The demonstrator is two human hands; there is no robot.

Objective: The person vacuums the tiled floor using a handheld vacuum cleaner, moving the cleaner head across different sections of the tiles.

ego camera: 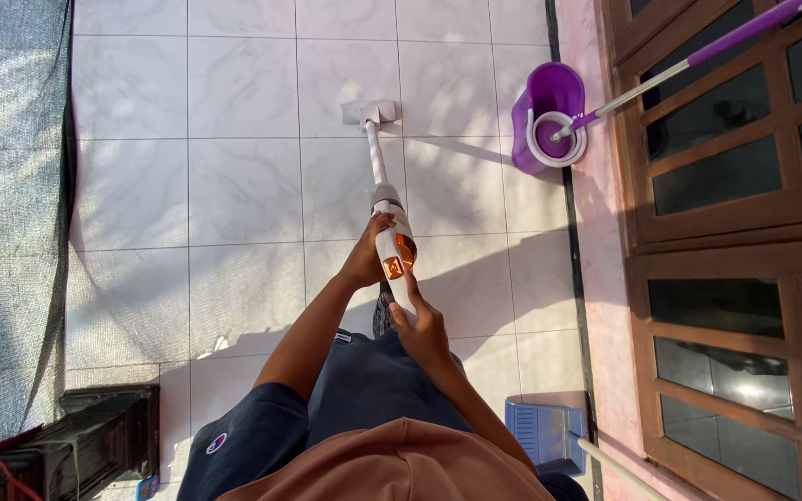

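Observation:
I hold a white stick vacuum (392, 237) with an orange dust cup out in front of me. My left hand (367, 255) grips its body just above the dust cup. At the rear end of the handle my right hand (422, 329) is closed around it. The vacuum's tube runs forward to a flat white floor head (369, 113) that rests on the pale tiled floor (243, 186).
A purple mop bucket (549, 113) with a white wringer ring stands at the right, its purple-and-silver mop handle (689, 63) leaning across a brown framed glass door (735, 232). A blue dustpan (545, 431) lies near my right side. Grey netting (6, 213) hangs at left above a dark post (95, 441).

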